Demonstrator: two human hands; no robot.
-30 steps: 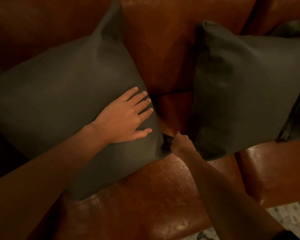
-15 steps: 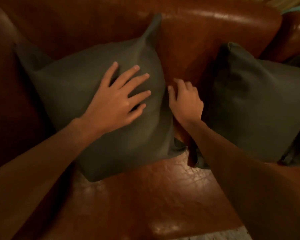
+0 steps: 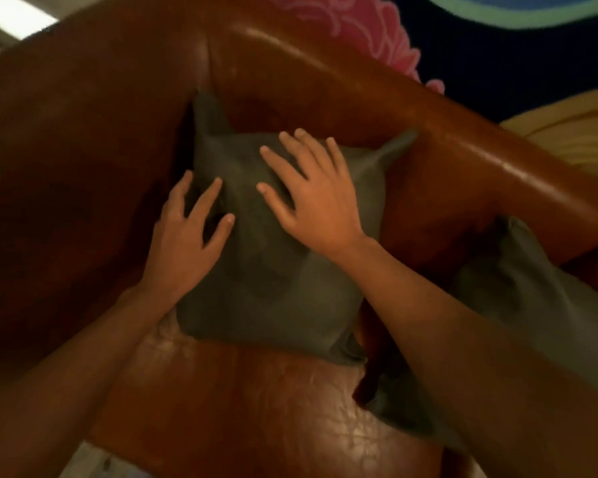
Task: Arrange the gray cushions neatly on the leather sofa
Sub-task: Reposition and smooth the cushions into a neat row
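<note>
A gray cushion [image 3: 273, 291] stands in the corner of the brown leather sofa [image 3: 256, 415], leaning against the backrest beside the left armrest. My left hand [image 3: 187, 236] lies flat on the cushion's left side with fingers spread. My right hand [image 3: 311, 194] presses on its upper middle, fingers straight and spread. A second gray cushion [image 3: 518, 294] leans on the backrest to the right, partly hidden behind my right forearm.
The sofa's glossy backrest [image 3: 394, 108] runs diagonally across the top. The tall left armrest [image 3: 66, 167] borders the first cushion. Behind the sofa hangs a dark wall picture with a pink shape [image 3: 359, 25]. Bare seat leather lies in front of the cushions.
The left cushion has been pushed back into the sofa corner. My right hand moved from the cushion's right edge onto its face. The view has tilted up, showing the backrest top and the wall.
</note>
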